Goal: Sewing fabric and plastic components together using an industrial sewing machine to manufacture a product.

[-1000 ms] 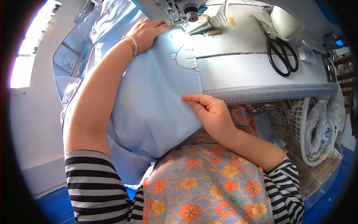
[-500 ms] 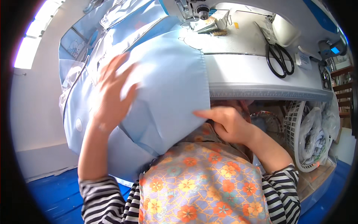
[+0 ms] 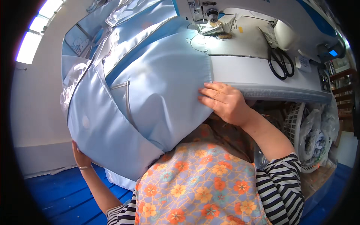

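Observation:
A large light blue fabric piece [image 3: 172, 86] with a glossy surface spreads over the left part of the sewing table and hangs toward my lap. Along its right edge, my right hand [image 3: 227, 103] is closed on the cloth, fingers on top and thumb out of sight. My left hand [image 3: 79, 155] is low at the left border of the folded-over section, its fingers mostly hidden behind the cloth. Grey piping [image 3: 128, 101] trims an inner fold. The fabric's upper right corner lies just below the sewing machine's needle area [image 3: 198, 17].
Black-handled scissors [image 3: 280, 62] lie on the machine bed, near a white rounded object [image 3: 285, 34]. A metal clip-like piece [image 3: 228, 25] is by the needle. A grey ruler strip [image 3: 277, 93] edges the table. Below right stands a white basket [image 3: 294, 123] holding plastic bags.
My left hand has left the top of the fabric and moved down to its left border. The left section now lies folded over. My right hand has shifted slightly up along the right edge.

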A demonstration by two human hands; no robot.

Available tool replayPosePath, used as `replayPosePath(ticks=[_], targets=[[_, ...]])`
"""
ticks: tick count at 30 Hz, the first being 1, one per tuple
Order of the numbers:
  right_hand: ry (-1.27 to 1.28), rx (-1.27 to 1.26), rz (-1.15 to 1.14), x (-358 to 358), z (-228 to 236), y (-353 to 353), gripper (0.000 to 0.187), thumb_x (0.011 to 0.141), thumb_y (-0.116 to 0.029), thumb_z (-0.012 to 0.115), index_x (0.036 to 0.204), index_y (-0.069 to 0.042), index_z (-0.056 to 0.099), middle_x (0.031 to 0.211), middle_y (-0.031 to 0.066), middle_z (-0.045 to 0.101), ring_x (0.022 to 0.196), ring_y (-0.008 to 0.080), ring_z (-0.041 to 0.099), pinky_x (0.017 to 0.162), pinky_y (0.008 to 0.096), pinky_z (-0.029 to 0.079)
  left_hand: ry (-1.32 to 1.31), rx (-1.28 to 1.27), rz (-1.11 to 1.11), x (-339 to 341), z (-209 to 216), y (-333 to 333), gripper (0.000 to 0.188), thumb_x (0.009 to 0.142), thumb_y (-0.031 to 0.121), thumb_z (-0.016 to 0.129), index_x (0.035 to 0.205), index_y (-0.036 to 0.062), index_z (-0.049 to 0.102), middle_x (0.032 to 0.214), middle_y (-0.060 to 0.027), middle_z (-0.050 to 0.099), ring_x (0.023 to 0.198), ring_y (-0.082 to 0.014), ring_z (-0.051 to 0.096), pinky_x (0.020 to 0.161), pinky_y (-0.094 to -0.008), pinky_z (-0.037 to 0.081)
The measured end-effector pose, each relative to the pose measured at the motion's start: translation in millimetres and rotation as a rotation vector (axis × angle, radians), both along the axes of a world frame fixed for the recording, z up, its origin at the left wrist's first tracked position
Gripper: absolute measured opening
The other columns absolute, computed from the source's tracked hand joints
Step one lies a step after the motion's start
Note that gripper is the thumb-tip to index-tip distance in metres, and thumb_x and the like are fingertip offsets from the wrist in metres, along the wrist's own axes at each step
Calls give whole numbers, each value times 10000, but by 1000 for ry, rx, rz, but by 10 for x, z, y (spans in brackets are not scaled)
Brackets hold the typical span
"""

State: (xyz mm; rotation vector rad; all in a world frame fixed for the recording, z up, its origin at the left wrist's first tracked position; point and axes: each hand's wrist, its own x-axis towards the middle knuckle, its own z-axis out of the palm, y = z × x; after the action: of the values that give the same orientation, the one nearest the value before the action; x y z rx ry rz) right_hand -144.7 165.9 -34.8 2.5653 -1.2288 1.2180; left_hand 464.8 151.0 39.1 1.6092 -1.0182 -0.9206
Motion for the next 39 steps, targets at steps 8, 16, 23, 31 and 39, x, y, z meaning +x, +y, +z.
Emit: replayPosePath(ticks=[8,16,23,31,39], targets=[[-100,133,21,-82,124,-264,341,668,81,622,987,-24,683,1072,125,685,1037,305,644,912,392,522,-35,-224,98,-566,928,-1054,642,917,411,605,1301,-85,466,1182,-222,596,1018,-287,631,864,-352,543],[-105,293,29,-245,212,-765,296,710,58,596,983,-15,684,1063,149,682,1013,310,644,905,373,516,-277,-292,-104,-226,1400,-2328,556,897,395,640,1187,-76,582,1058,-140,638,902,-179,631,792,-259,520],[-39,204,18,-353,268,-1073,229,757,-6,612,973,-14,686,1052,148,687,972,306,657,871,366,522,-453,111,-143,-4,389,-2623,502,865,285,666,1203,-77,581,1108,-133,637,972,-188,606,847,-302,488],[147,32,122,-276,227,-888,320,700,-67,659,1017,-19,664,1071,137,682,971,289,662,876,384,529,-965,-89,-20,-105,136,-2933,670,873,557,550,1013,-90,660,966,-280,670,947,-378,640,832,-419,468],[152,34,44,-242,210,-862,341,665,-1,602,999,-9,672,1077,143,679,1000,288,656,896,386,524,-1055,-69,104,-519,-22,-3466,762,900,574,478,1243,-104,541,1293,-284,536,1217,-395,511,1016,-402,401]])
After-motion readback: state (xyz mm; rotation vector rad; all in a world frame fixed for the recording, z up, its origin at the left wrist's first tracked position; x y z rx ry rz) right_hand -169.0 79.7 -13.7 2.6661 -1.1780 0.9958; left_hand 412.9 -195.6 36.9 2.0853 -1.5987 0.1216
